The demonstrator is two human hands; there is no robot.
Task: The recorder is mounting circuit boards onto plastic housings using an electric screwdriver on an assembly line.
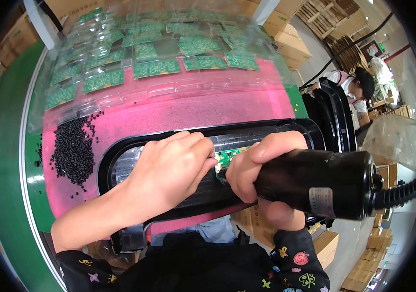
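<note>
My right hand (245, 171) is wrapped round a black electric screwdriver (295, 177), which lies nearly level, its cable end to the right. The tool's tip end points at a small green circuit board (226, 155) inside a long black plastic housing (208, 127). My left hand (176, 163) reaches over the housing with its fingers pinched at the board's left edge. Whatever those fingertips hold, if anything, is hidden. Both hands cover much of the board, and the contact of the tool's tip cannot be made out.
Small black screws or similar parts (73, 151) lie heaped on the pink mat (179, 109) at the left. Behind, clear plastic trays (157, 91) hold several green boards (157, 68). More black housings (337, 114) stand at the right, near another person (349, 87). A ribbed cable (402, 193) trails from the screwdriver.
</note>
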